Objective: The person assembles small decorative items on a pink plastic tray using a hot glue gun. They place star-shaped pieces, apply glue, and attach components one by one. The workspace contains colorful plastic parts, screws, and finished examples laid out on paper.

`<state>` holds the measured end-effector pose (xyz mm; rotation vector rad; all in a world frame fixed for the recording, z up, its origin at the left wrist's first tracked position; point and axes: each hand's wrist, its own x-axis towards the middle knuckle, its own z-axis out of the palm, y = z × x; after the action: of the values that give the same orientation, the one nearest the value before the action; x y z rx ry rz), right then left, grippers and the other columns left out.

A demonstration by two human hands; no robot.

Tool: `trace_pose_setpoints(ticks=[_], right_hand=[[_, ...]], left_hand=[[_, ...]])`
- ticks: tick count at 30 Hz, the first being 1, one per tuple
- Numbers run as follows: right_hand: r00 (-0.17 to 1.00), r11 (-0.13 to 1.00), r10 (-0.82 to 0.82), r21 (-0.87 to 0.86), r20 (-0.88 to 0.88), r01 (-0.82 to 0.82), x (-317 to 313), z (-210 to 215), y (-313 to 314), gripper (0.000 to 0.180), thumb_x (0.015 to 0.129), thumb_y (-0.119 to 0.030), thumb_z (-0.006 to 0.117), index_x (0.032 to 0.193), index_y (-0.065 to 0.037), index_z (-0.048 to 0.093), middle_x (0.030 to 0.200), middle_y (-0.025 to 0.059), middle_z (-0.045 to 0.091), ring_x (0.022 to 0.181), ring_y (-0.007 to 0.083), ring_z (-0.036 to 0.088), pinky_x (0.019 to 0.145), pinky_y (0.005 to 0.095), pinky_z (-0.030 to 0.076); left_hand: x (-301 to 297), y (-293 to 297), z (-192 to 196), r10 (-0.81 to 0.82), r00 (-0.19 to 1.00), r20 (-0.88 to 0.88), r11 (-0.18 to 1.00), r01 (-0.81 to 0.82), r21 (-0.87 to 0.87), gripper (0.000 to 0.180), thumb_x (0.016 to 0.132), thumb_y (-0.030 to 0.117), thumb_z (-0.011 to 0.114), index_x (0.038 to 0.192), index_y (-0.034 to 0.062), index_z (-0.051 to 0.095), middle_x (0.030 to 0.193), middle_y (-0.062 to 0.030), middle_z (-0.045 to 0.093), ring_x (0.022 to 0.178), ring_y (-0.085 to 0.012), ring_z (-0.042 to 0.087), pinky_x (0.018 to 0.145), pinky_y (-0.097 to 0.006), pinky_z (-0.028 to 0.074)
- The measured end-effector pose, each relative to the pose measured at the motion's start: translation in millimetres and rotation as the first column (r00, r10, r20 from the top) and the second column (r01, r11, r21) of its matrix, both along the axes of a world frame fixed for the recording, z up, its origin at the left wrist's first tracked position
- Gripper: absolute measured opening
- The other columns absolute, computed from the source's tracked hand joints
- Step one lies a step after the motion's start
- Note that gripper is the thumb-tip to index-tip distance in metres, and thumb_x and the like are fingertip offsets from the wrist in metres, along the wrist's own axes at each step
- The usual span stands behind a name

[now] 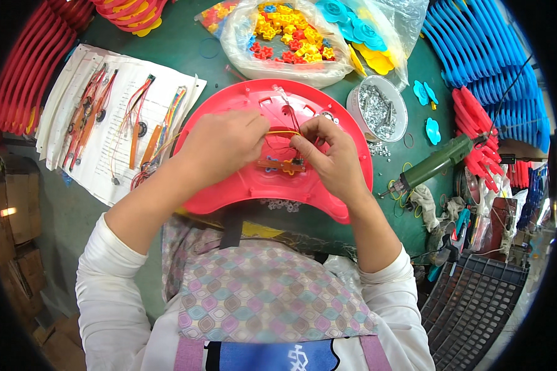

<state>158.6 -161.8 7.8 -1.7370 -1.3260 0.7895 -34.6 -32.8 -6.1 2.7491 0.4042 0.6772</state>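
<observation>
A red shell (247,179) is seen on a green table (185,55) — red and orange wires (281,133), blue rings (476,43), a green screwdriver (436,162), a pastel-checked apron (260,297).

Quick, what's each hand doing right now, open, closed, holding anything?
Left hand: closed, pinching the yellow wire over the red plastic shell.
Right hand: closed, pinching the same wire's other end.

A green bench (185,59) carries everything. At its middle lies a red plastic shell (241,185), open side up. To the left, white paper sheets (114,99) hold several wire harnesses (136,120). Beyond the shell sits a clear bag of small coloured plastic pieces (284,37), and beside it a white tub of screws (377,108). On the right lies a green electric screwdriver (436,164), near stacked blue parts (476,43).
</observation>
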Motion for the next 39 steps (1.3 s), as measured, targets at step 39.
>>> trace_pose_setpoints(ticks=[39], right_hand=[[0.96,0.98,0.067,0.162,0.272,-0.114,40,-16,26,0.017,0.077,-0.011,0.077,0.094,-0.009,0.072,0.098,0.0048,0.064,0.096,0.0251,0.062,0.076,0.0386,0.054]], left_hand=[[17,-2,-10,-0.077,0.989,-0.127,0.996,0.082,0.04,0.018,0.082,0.007,0.063,0.099,0.0013,0.065,0.101,-0.0136,0.058,0.099,-0.0311,0.062,0.083,-0.041,0.054]])
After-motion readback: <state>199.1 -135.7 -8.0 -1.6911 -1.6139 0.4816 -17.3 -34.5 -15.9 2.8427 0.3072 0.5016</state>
